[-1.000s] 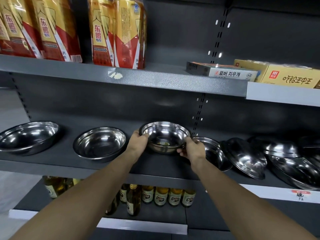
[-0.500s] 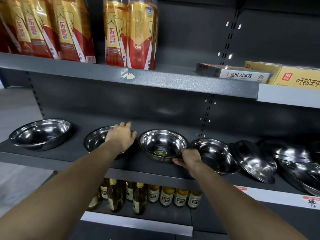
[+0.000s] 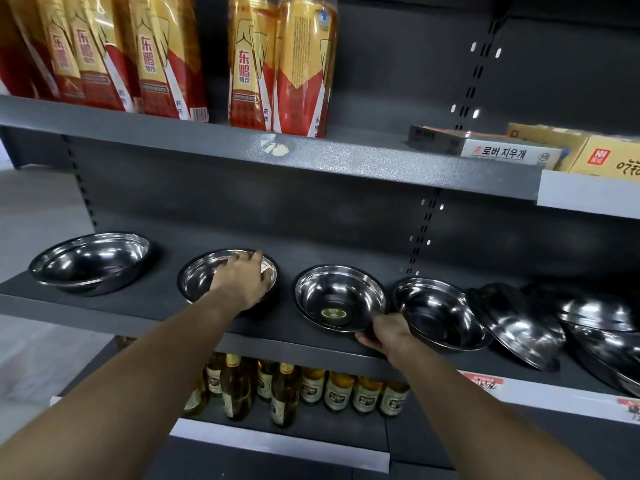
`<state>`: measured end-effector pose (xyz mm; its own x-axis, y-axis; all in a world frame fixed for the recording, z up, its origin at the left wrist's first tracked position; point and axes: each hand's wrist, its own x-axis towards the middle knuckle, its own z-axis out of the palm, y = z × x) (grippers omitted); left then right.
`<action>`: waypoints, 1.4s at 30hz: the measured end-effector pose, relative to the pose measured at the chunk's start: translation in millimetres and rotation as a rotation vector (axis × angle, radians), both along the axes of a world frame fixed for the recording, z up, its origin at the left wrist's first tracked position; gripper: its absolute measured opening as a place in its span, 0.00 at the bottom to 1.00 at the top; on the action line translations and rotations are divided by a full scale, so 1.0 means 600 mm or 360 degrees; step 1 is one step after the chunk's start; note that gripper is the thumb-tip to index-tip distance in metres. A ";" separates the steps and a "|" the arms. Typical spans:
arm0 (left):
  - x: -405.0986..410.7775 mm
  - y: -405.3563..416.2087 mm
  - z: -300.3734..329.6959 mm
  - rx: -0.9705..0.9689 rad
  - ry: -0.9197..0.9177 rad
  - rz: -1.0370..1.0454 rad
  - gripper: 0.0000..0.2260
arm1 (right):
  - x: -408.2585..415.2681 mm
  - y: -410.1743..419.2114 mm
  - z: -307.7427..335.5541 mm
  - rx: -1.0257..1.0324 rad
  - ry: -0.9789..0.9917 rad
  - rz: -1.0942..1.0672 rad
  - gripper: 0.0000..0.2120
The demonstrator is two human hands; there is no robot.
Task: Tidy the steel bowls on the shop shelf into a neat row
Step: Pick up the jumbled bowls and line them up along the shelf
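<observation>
- Nearest the camera, lower shelf: a row of bottles (image 3: 311,389), nothing to do with the job.
- Right hand (image 3: 389,332) is at the front edge of the middle shelf (image 3: 104,306), fingers curled under the near rim of the sticker bowl (image 3: 341,299), so it has hold of it. A second ago both hands were carrying that bowl in the air; now it sits on the shelf, mouth up.
- Left hand (image 3: 242,282) has let go and moved over to the second bowl (image 3: 225,278). It lies across the bowl's right side, fingers fairly straight. I can't tell if it's actually gripping the rim.
- My read: bowl three is placed, and bowl two is about to get nudged to even the gap.
- Far-left bowl (image 3: 90,261) sits upright, well apart from the second.
- Bowls are round, so no real long axis. The row runs left to right along the shelf.
- To the right, the fourth bowl (image 3: 440,313) just beside the sticker bowl looks tilted, and the leaning pile (image 3: 519,327) past it is still a mess.
- Top shelf at the back: drink packs (image 3: 280,64) and boxes (image 3: 512,150).
</observation>
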<state>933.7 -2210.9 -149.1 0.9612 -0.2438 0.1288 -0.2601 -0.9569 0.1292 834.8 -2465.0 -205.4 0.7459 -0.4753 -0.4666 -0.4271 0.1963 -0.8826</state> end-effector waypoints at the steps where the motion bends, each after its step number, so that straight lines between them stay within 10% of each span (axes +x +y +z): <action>1: 0.000 -0.004 0.000 -0.0007 -0.0003 -0.0012 0.26 | -0.001 -0.001 0.000 0.0003 0.0007 -0.0008 0.11; 42: -0.157 -0.459 0.019 -0.0046 0.0050 -0.0937 0.21 | -0.251 -0.310 0.038 -0.0293 0.0060 -0.0677 0.17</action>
<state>839.6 -2486.5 -137.8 0.6684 -0.7345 0.1171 -0.7422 -0.6484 0.1694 684.0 -2650.8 -182.6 0.4510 -0.8128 -0.3688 -0.3749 0.2025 -0.9047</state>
